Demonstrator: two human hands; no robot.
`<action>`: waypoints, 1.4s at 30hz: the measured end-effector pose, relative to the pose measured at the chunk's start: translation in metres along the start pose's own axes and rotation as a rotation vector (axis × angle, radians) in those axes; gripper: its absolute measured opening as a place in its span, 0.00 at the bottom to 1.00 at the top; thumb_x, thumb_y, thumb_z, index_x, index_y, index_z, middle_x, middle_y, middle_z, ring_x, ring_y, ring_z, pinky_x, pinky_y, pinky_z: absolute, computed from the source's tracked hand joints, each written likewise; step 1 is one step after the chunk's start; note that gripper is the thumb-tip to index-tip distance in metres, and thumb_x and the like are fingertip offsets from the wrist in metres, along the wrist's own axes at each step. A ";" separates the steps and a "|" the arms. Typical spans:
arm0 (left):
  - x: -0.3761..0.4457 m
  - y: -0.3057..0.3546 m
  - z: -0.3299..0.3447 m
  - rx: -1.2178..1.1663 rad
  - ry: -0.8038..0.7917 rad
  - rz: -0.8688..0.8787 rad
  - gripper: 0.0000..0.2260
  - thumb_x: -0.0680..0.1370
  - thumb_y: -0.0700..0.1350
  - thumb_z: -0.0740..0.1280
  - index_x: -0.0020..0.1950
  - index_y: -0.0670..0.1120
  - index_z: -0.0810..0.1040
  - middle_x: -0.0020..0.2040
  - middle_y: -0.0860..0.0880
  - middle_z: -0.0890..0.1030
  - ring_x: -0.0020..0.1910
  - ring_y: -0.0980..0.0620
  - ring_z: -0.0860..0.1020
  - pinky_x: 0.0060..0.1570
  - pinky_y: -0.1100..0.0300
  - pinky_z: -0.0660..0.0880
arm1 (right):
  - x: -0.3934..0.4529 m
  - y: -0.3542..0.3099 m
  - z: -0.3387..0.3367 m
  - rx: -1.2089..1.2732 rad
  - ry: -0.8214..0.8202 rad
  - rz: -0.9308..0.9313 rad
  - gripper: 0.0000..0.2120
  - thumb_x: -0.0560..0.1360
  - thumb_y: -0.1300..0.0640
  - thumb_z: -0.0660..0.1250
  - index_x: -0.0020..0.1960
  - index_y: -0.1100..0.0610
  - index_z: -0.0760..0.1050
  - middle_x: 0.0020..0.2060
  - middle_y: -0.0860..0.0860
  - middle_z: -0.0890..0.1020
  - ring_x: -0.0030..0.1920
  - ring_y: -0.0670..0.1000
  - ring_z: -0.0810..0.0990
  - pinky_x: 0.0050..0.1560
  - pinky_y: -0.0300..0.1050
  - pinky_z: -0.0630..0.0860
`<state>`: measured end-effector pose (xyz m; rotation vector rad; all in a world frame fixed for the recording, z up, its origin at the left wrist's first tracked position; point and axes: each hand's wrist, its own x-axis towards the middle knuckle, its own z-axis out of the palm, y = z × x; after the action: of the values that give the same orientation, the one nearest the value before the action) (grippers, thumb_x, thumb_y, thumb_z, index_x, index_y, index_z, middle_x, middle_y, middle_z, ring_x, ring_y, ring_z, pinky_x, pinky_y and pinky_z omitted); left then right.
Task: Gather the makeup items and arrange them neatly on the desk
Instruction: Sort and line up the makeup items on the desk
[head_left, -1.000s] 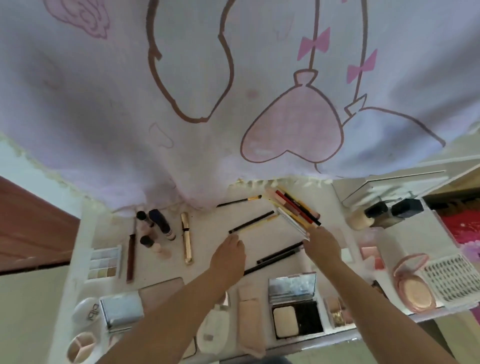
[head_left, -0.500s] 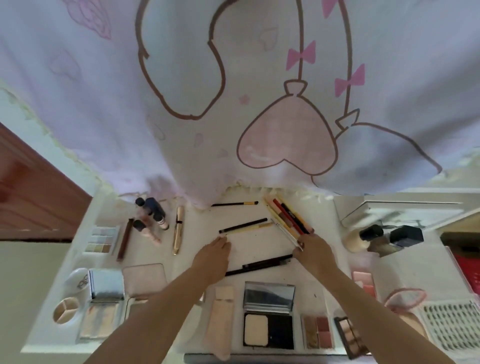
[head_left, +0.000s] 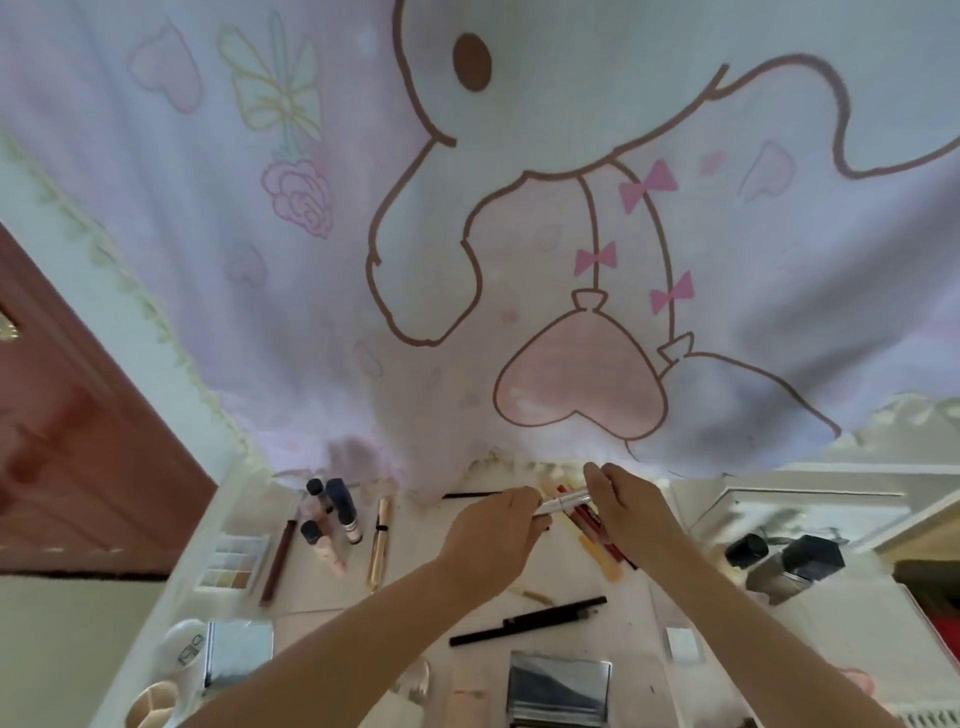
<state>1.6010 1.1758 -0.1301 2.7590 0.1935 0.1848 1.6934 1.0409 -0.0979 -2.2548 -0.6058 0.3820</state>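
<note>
1. Our left hand (head_left: 491, 535) and right hand (head_left: 631, 512) are raised together over the far middle of the desk (head_left: 597, 582). Between them we hold one thin silver pen (head_left: 563, 503): the left fingers pinch its left end, and the right fingers and thumb are curled round its right end.
2. The pen could slip if one hand lets go before the other has a firm hold, because it is thin and smooth. Whether a cap is being pulled off, we cannot tell; if so, a sudden pull could throw the cap.
3. A dropped pen would fall on the bundle of pencils (head_left: 592, 525) lying just under the hands, and could scatter it.
4. Our forearms pass over the black pencil (head_left: 530, 621) on the near side; lowering them carelessly could roll it toward the desk edge.
5. The curtain (head_left: 519, 260) hangs to the far edge of the desk and could catch long things pushed there.
6. We count one silver pen in the hands and one long black pencil on the near middle.
7. On the left we count four small bottles (head_left: 332, 514), one gold tube (head_left: 382, 540), one brown pencil (head_left: 280, 556) and one eyeshadow tray (head_left: 231, 564).
8. On the right stand two dark-capped bottles (head_left: 784, 564). The pencils in the bundle overlap, so we cannot count them.
</note>
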 end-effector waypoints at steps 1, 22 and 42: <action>0.001 -0.001 -0.011 0.062 -0.002 0.014 0.15 0.81 0.52 0.51 0.56 0.43 0.69 0.50 0.46 0.77 0.44 0.46 0.76 0.38 0.59 0.66 | 0.002 -0.008 -0.001 -0.060 0.015 -0.024 0.22 0.80 0.51 0.53 0.29 0.55 0.61 0.23 0.48 0.67 0.23 0.45 0.66 0.28 0.34 0.63; 0.004 -0.026 -0.133 -0.231 0.089 0.073 0.07 0.80 0.51 0.56 0.49 0.48 0.70 0.33 0.55 0.70 0.28 0.59 0.67 0.32 0.69 0.67 | 0.025 -0.108 -0.050 0.279 -0.269 -0.408 0.07 0.77 0.64 0.59 0.47 0.54 0.73 0.37 0.48 0.80 0.33 0.44 0.80 0.34 0.35 0.77; 0.022 -0.037 -0.142 -0.155 0.233 0.183 0.09 0.79 0.43 0.60 0.54 0.42 0.76 0.43 0.54 0.67 0.38 0.65 0.65 0.45 0.79 0.63 | 0.040 -0.095 -0.051 0.445 -0.195 -0.432 0.19 0.70 0.73 0.65 0.50 0.50 0.73 0.49 0.48 0.78 0.47 0.47 0.79 0.47 0.42 0.79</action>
<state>1.5969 1.2628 -0.0104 2.5937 -0.0136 0.5470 1.7207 1.0884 0.0026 -1.6231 -0.9783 0.4657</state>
